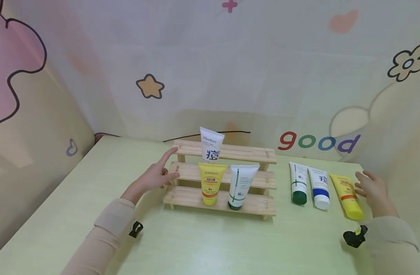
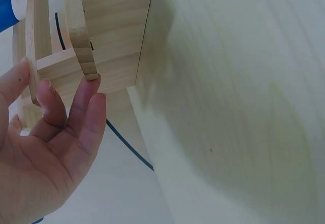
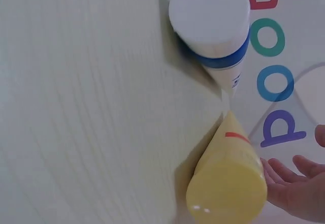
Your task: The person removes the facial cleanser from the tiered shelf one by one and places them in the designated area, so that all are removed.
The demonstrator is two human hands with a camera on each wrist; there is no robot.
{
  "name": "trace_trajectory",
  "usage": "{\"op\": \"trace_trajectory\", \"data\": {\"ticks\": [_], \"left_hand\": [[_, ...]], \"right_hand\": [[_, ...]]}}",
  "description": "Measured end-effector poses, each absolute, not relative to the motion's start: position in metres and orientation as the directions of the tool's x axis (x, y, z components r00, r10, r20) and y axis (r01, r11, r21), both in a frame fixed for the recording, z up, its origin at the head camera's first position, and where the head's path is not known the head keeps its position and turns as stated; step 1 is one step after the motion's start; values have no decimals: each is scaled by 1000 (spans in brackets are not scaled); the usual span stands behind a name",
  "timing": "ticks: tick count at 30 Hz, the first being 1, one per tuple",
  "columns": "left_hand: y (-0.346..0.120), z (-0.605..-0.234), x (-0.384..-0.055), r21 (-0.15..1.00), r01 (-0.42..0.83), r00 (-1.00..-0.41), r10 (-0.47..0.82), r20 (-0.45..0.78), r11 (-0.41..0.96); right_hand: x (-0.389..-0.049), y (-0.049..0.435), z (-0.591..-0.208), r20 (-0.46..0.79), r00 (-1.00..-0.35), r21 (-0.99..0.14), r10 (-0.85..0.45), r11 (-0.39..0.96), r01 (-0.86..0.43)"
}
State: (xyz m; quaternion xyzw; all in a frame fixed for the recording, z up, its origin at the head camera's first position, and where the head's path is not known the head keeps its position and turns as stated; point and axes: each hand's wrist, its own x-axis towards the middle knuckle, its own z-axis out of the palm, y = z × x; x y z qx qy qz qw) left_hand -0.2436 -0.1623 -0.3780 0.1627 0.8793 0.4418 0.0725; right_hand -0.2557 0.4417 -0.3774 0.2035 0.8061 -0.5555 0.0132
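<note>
A three-tier wooden stand holds several squeeze tubes. My left hand is at its left end, index fingertip at the top tier and thumb by the middle one; the left wrist view shows its fingertips against the wooden edges. On the stand are a white Hankey tube, a yellow tube and a white tube with a green cap. My right hand is beside a second yellow tube lying on the table, its fingers loosely spread right at the tube's side.
Left of that yellow tube lie a white tube with a blue band and a white tube with a dark green cap. The pale green table meets a printed cloth backdrop behind the stand.
</note>
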Motion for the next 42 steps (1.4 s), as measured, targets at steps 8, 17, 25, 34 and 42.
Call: {"op": "trace_trajectory", "data": {"ticks": [8, 17, 25, 34, 42], "left_hand": [[-165, -382, -243, 796, 222, -940, 342, 20, 564], [-163, -378, -242, 788, 231, -939, 342, 28, 571], [-163, -380, -242, 785, 236, -937, 347, 29, 573], [-164, -377, -243, 785, 243, -935, 353, 32, 570], [-162, -378, -243, 788, 240, -934, 356, 28, 567]], "right_hand": [[-250, 419, -370, -198, -952, -964, 232, 131, 233], [-234, 368, -339, -81, -991, -966, 104, 236, 104], [-223, 327, -322, 87, -996, -910, 26, 408, -68], [-219, 280, -313, 211, -977, -877, -44, 433, -209], [-214, 249, -306, 288, -942, -802, -171, 494, -335]]}}
